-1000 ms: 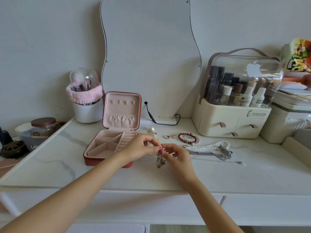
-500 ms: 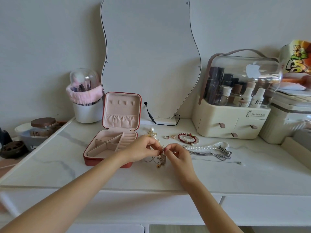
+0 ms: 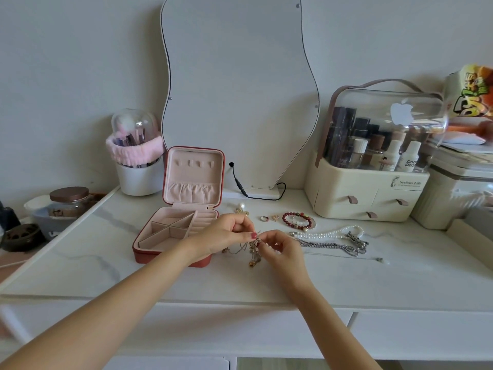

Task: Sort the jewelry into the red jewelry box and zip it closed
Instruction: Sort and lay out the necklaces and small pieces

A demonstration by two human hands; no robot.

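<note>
On the white marble-patterned table (image 3: 346,279) the square red jewelry box (image 3: 170,236) stands open, its lid upright and showing a pale pink lining with small hooks and a gathered pocket, its base split into pale pink compartments in which no jewelry can be seen. Just right of the box both hands meet over the table: the left hand (image 3: 226,233) pinches the top of a tangled gold-toned charm chain (image 3: 254,252) between thumb and fingertips, and the right hand (image 3: 280,247) pinches the same chain from the other side, so that each hand's grip is closed on it; the chain's lower end hangs down to the table surface. A thin loop of it trails to the left below the left hand. Behind the hands lie a pearl-and-gold earring (image 3: 241,209), a small silver ring (image 3: 263,218), a small rose-gold ring (image 3: 275,217) and a dark red beaded bracelet (image 3: 296,221). To the right lie a white pearl necklace (image 3: 330,234) and, touching it, a silver ball-chain necklace (image 3: 328,247). Against the wall stand a wavy-edged mirror (image 3: 240,89), a white cup of makeup brushes wrapped in a pink band (image 3: 138,166) and a cream cosmetics organiser with a clear domed lid (image 3: 373,182).
</note>
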